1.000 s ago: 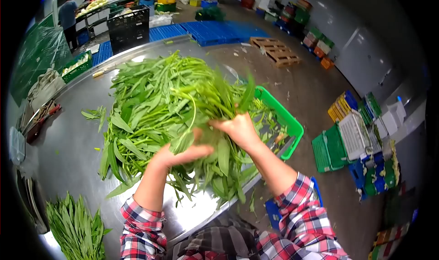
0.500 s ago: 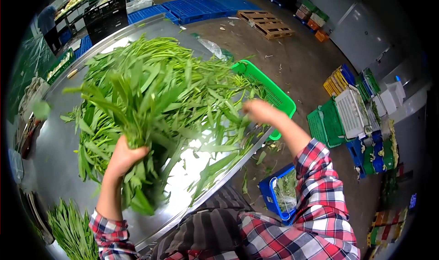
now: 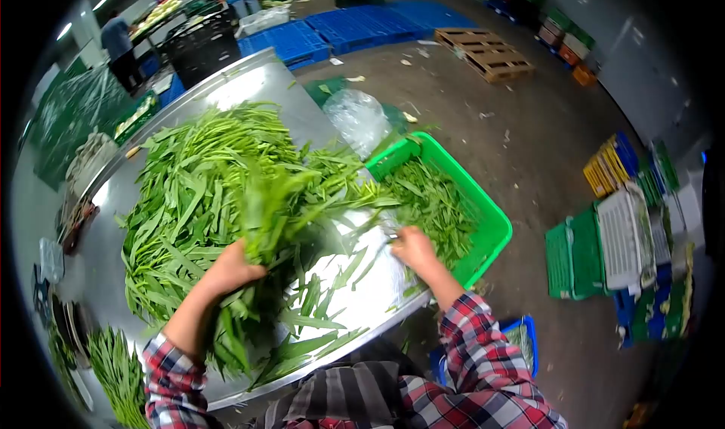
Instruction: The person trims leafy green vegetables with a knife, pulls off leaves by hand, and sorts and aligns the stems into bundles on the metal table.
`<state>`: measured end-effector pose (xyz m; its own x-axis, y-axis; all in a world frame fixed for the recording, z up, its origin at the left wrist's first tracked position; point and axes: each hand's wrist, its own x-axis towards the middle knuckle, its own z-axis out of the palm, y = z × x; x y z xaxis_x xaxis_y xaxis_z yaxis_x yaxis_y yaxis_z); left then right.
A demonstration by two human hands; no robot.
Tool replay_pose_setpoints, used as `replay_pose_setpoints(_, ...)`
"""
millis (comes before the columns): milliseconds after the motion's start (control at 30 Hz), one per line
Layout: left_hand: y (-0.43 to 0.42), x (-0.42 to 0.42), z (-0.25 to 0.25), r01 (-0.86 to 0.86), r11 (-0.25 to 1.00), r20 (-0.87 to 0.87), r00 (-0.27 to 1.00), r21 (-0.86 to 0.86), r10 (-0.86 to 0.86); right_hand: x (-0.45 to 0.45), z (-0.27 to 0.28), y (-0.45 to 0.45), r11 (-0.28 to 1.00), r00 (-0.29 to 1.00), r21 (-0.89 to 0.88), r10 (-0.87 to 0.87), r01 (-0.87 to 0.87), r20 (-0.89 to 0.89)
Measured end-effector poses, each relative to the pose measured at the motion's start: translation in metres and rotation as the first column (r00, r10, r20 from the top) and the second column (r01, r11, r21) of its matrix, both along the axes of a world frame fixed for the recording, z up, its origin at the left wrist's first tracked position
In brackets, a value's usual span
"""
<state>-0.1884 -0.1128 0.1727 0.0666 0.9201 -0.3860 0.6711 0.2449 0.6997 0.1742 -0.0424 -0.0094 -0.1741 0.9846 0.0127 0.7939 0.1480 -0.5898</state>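
Bunched greens (image 3: 264, 206) have moved into my clasping left hand (image 3: 232, 270). By the bench's (image 3: 293, 108) right edge, my right hand (image 3: 417, 251) curls, its hold unclear.

On my feed the leafy vegetables (image 3: 185, 199) are mid-green, their stems (image 3: 234, 138) a paler, yellower green, against a silver-grey tabletop (image 3: 302, 115) glaring white. The basket (image 3: 492, 231) is a brighter, plain green. I see red, white and navy checks on the sleeves (image 3: 491, 346), dark and lighter grey stripes on the apron (image 3: 351, 391), and solid blue pallets (image 3: 362, 29).
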Motion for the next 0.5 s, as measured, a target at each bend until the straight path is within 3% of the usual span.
replay_pose_setpoints(33,0.014,0.006,-0.021,0.059,0.996,-0.045,0.997,0.074,-0.056,0.018,0.012,0.012,0.993,0.996,-0.079,-0.091,0.091,0.0)
replay_pose_setpoints(67,0.028,0.019,-0.032,0.069,0.995,-0.128,0.99,0.068,-0.06,0.043,-0.015,0.023,0.996,0.981,-0.009,-0.093,0.093,-0.169)
replay_pose_setpoints(100,0.045,0.035,-0.041,0.08,0.995,-0.208,0.976,0.063,-0.066,0.047,0.009,0.02,0.875,0.762,-0.465,-0.389,0.132,-0.517)
replay_pose_setpoints(167,0.074,0.075,-0.059,0.106,0.994,-0.442,0.892,0.016,-0.088,0.057,0.057,0.01,0.804,0.605,-0.588,-0.514,0.091,-0.608)
replay_pose_setpoints(233,0.091,0.109,-0.086,0.116,0.993,-0.552,0.827,-0.025,-0.11,0.069,0.073,0.002,0.703,0.483,-0.706,-0.649,0.084,-0.588)
replay_pose_setpoints(300,0.093,0.121,-0.138,0.187,0.979,-0.629,0.752,-0.087,-0.199,0.075,0.048,-0.006,0.852,0.736,-0.479,-0.462,0.212,-0.494)
replay_pose_setpoints(367,0.091,0.132,-0.137,0.145,0.985,-0.637,0.752,-0.094,-0.172,0.064,0.042,-0.022,0.971,0.884,-0.145,-0.232,0.189,-0.405)
replay_pose_setpoints(433,0.092,0.132,-0.133,0.157,0.981,-0.642,0.742,-0.113,-0.193,0.031,0.062,-0.035,0.991,0.91,-0.106,-0.116,0.08,-0.399)
replay_pose_setpoints(500,0.094,0.133,-0.134,0.149,0.98,-0.665,0.72,-0.13,-0.197,0.001,0.07,-0.034,0.991,0.97,-0.121,0.029,-0.06,-0.24)
